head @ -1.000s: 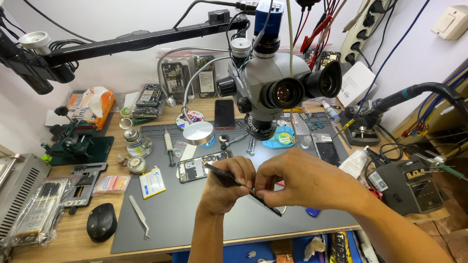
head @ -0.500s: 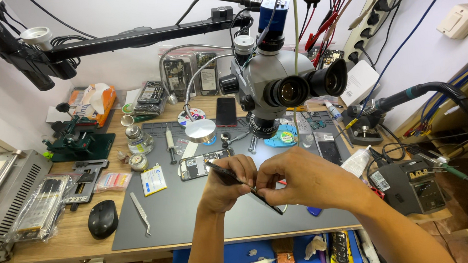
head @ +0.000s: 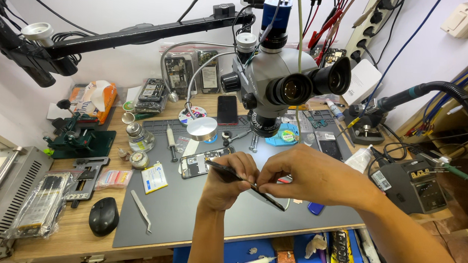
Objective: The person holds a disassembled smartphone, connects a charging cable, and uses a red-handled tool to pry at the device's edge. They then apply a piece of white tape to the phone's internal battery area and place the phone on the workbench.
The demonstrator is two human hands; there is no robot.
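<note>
**Both hands on a thin dark panel above the grey repair mat**

I see my left hand (head: 226, 181) and right hand (head: 308, 177) meeting over the middle of the grey work mat (head: 188, 219), both pinching a thin dark phone panel (head: 250, 185) that runs slantwise from upper left to lower right. The left fingers are curled tight round its upper end; the right thumb and fingertips grip the edge near its middle. The panel is lifted off the mat, tilted, with its lower corner pointing toward the mat's front edge.

The mat covers most of a wooden bench (head: 61, 234). Just behind my hands lies an opened phone (head: 203, 162) with its insides showing, and left of it a small white-and-blue battery (head: 153, 178). Tweezers (head: 141, 210) lie near the mat's front-left corner. Off the mat, at the bench's front-left, sits a black mouse (head: 104, 215), and further left a grey metal machine (head: 5, 190) with a bagged stack of parts (head: 38, 207) leaning on it. A green clamping jig (head: 78, 138) stands at the left edge.

A grey stereo microscope (head: 286, 81) hangs over the mat's back edge on a black boom arm (head: 138, 35), and a round lamp head (head: 201, 129) on a gooseneck sits beside it. At the right edge I see a dark soldering station (head: 413, 184) and a black extraction hose (head: 441, 90). Cables and a power strip (head: 370, 19) hang on the white wall behind. A blue tray (head: 228, 255) sits under the front edge.
</note>
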